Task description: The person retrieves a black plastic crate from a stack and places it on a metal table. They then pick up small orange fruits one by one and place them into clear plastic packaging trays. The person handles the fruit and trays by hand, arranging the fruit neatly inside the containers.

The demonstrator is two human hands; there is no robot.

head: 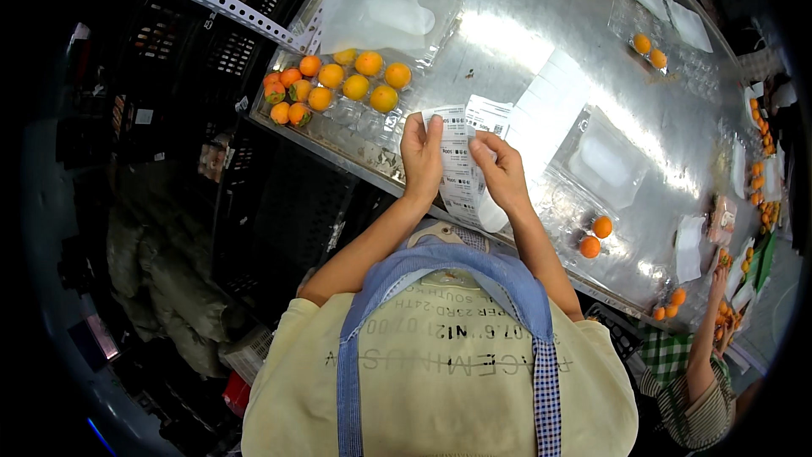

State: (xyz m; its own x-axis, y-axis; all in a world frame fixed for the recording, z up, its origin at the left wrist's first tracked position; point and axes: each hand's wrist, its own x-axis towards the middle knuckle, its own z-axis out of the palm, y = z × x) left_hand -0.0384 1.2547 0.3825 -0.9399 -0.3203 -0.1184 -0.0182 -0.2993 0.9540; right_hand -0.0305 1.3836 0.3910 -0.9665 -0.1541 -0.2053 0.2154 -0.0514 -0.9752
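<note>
A long strip of printed labels (458, 168) is held up in front of my body, over the near edge of a metal table. My left hand (421, 162) pinches it by the left side, with the thumb on top. My right hand (504, 171) grips another stretch of the strip, whose upper end folds to the right. The lower part hangs in a loop near my apron. Behind my right hand, a wide white paper strip (550, 108) lies across the table. Left of my hands, several orange persimmon-like fruits (356, 87) sit partly in a clear plastic tray (374, 124).
Stacked clear trays with white liners (387, 16) lie at the far left, near a perforated metal post (209, 0). More clear packaging (606, 158) and two fruits (596, 236) lie at right. Dark crates (279, 203) stand at left. A co-worker's arm (704, 336) reaches in at lower right.
</note>
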